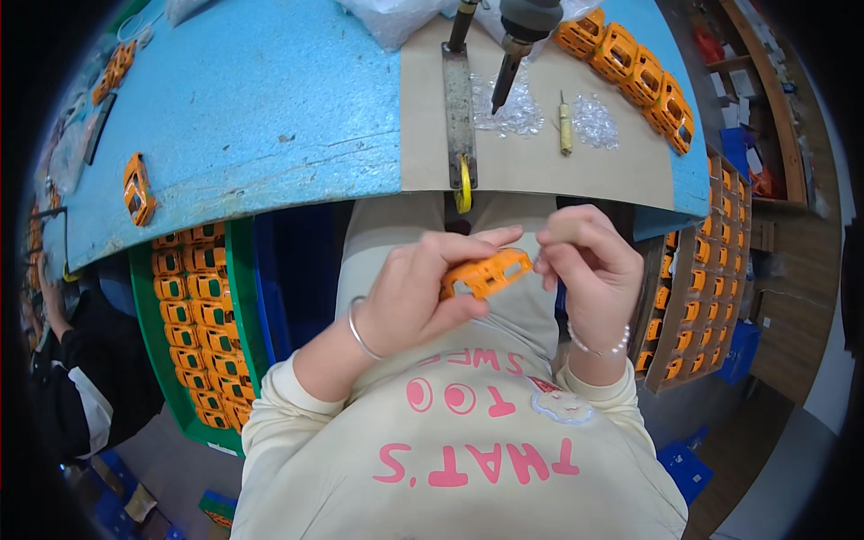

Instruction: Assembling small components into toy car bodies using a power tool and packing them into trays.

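Bench: blue foam-topped table (270,108), tan board (540,166) laid on its right part.
Left, under bench: green crate (241,297).
Right: wooden shelving (774,99) along the wall, blue bins (738,346) below.
Floor: grey (166,454).
Light: even, soft shadows.

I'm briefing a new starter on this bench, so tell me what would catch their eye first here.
First, the orange toy car shell held over the lap, gripped by the left hand with the right hand at its end. Next, the green crate packed with orange shells at lower left. Then the row of orange shells along the blue tabletop's far right edge, near the soldering tool.
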The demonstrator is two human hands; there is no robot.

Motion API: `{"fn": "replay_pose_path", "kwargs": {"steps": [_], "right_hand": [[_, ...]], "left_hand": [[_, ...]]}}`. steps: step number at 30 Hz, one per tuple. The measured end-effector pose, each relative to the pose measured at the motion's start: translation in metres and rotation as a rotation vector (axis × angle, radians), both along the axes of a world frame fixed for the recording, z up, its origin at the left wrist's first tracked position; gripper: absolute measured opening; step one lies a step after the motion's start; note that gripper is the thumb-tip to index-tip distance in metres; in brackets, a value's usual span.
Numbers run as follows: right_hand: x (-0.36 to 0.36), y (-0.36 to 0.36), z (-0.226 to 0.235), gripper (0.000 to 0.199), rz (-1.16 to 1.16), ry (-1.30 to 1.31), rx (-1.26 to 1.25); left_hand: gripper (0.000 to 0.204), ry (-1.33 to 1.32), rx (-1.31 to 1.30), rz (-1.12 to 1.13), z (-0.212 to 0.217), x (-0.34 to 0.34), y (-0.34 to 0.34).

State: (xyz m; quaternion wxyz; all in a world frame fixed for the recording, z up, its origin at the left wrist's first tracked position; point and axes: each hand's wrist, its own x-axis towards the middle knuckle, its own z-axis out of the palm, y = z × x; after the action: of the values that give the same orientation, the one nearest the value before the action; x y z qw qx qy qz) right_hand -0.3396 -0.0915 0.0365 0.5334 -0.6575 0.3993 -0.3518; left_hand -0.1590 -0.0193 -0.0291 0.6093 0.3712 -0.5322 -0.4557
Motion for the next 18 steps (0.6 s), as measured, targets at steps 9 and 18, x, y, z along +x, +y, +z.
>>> {"fn": "replay_pose_path", "kwargs": {"steps": [9, 18], "right_hand": [[-0.006, 0.003, 0.007, 0.016, 0.356, 0.106, -0.129], [-0.003, -0.027, -0.001, 0.012, 0.645, 0.073, 0.575]], "left_hand": [[0.056, -0.804, -0.425, 0.007, 0.025, 0.022, -0.009], [0.046, -1.079, -0.461, -0.078, 0.031, 0.021, -0.003]]}}
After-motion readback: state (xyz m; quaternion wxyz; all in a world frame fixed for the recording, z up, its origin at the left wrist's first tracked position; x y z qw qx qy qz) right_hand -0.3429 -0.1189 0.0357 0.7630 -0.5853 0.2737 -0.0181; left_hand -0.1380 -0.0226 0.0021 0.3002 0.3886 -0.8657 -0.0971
